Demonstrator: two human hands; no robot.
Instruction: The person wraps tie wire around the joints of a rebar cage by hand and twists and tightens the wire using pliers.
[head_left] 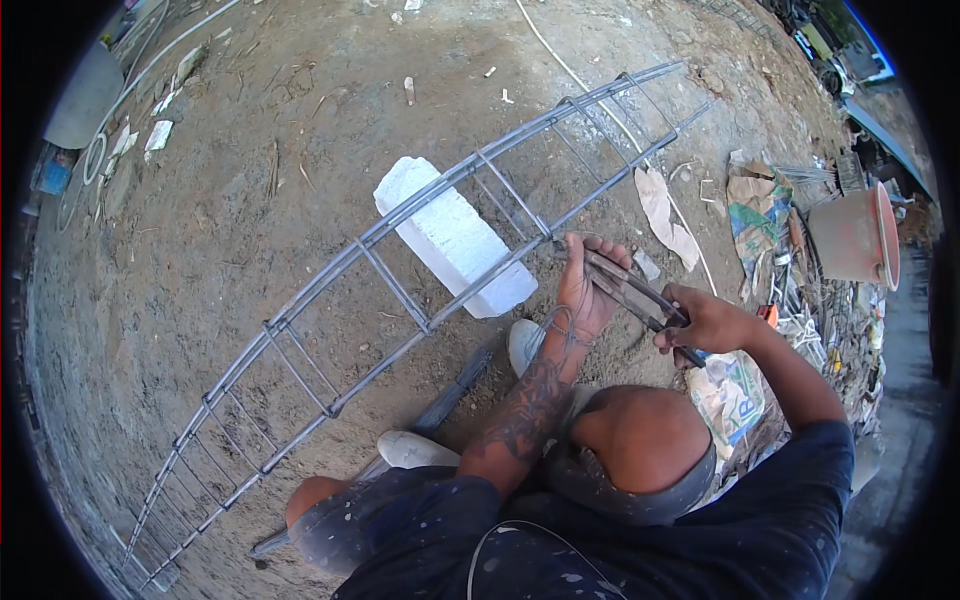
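Note:
A long rebar cage [362, 243] of steel bars joined by cross ties runs diagonally in front of me. It rests across a white foam-like block [455, 240]. My right hand [708, 322] is closed round the handles of dark metal pincers [640, 290]. The tool's head end reaches the cage's near bar. My left hand [590, 295] is palm up against that bar, thumb and curled fingers around the front part of the pincers. Thin wire [568, 325] is looped about my left wrist. The pincers' jaws and any wire in them are mostly hidden.
A bundle of dark rods [450, 392] lies by my feet in white shoes [415, 450]. At right are a pinkish bucket [850, 238], torn sacks [757, 210] and mixed debris. A pale hose [560, 60] crosses the dirt ground behind the cage.

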